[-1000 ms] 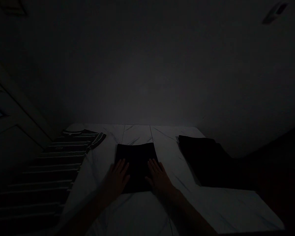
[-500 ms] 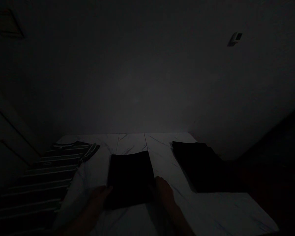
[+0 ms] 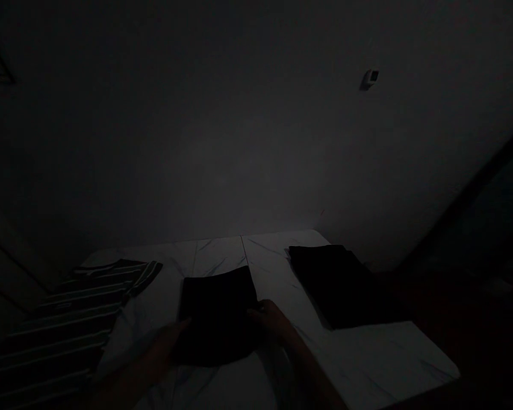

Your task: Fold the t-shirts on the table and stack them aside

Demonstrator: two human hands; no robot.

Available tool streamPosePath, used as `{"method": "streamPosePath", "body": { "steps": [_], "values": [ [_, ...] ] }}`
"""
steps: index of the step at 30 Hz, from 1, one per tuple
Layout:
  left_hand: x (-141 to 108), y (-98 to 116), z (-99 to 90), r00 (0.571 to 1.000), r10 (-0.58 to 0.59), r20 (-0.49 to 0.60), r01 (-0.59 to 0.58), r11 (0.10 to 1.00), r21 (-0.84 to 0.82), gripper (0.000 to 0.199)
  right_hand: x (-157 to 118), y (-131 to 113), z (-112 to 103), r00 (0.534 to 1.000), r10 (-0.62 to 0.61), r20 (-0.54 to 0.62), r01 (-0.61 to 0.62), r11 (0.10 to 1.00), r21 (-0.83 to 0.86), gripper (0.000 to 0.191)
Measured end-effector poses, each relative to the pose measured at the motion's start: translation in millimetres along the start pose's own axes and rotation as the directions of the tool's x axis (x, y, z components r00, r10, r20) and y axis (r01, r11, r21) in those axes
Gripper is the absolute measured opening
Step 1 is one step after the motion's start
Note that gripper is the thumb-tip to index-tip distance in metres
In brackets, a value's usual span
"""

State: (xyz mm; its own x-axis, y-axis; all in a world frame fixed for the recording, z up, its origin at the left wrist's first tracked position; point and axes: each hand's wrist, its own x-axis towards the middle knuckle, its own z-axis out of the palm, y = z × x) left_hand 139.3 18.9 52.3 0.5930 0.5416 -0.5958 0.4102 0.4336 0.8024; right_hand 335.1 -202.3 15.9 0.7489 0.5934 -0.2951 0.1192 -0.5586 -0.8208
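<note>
A folded black garment (image 3: pixel 217 313), squarish in outline, lies over the middle of the marble-patterned table (image 3: pixel 367 359). My left hand (image 3: pixel 167 341) grips its left edge, thumb on top. At the opposite side my right hand (image 3: pixel 274 320) pinches the right edge, its thumb laid over the cloth. The fingers under the fabric are hidden, and the dim light conceals what kind of garment it is. The near edge of the cloth bulges in a slight curve.
To the left a dark striped shirt (image 3: pixel 81 307) with a short sleeve lies spread out. Black folded cloth (image 3: pixel 342 285) is on the table's right part. Behind the table rises a grey wall (image 3: pixel 222 142) bearing a small white device (image 3: pixel 371 77).
The view has swung a little to the right, so everything sits further left. My right hand's thumb has come further over the black garment, and its near edge has become more curved.
</note>
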Motion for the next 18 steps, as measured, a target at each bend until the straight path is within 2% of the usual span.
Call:
{"method": "streamPosePath", "body": {
  "steps": [3, 6, 9, 13, 15, 17, 18],
  "values": [
    [-2, 10, -5.0, 0.992, -0.087, 0.096, 0.089, 0.996, -0.015, 0.016, 2, -12, 0, 1.000, 0.001, 0.004, 0.000, 0.988, -0.156, 0.031],
    [5, 12, -8.2, 0.997, -0.053, 0.053, 0.050, 0.997, 0.064, 0.012, 3, -24, 3, 0.998, -0.012, -0.054, -0.002, 0.969, -0.249, 0.026],
    [17, 7, -4.3, 0.997, -0.040, -0.060, 0.047, 0.991, 0.121, 0.017, 5, -32, 7, 0.997, -0.011, -0.076, -0.006, 0.974, -0.226, 0.024],
    [24, -3, 3.1, 0.997, -0.015, -0.071, 0.028, 0.984, 0.174, 0.020, 7, -35, 8, 0.995, -0.002, -0.101, -0.011, 0.991, -0.132, 0.034],
    [23, -5, 0.6, 0.999, 0.042, -0.034, -0.034, 0.980, 0.195, 0.019, 6, -31, 6, 0.997, -0.001, -0.081, -0.002, 0.999, -0.045, 0.033],
    [20, -5, -7.5, 0.977, 0.206, 0.049, -0.211, 0.927, 0.311, 0.022, 2, -23, 0, 0.999, 0.004, -0.032, -0.003, 0.999, 0.048, 0.032],
    [17, -4, -12.5, 0.947, 0.301, 0.109, -0.320, 0.872, 0.371, 0.025, -2, -19, -5, 1.000, 0.014, -0.008, -0.013, 0.994, 0.106, 0.033]
  ]
}}
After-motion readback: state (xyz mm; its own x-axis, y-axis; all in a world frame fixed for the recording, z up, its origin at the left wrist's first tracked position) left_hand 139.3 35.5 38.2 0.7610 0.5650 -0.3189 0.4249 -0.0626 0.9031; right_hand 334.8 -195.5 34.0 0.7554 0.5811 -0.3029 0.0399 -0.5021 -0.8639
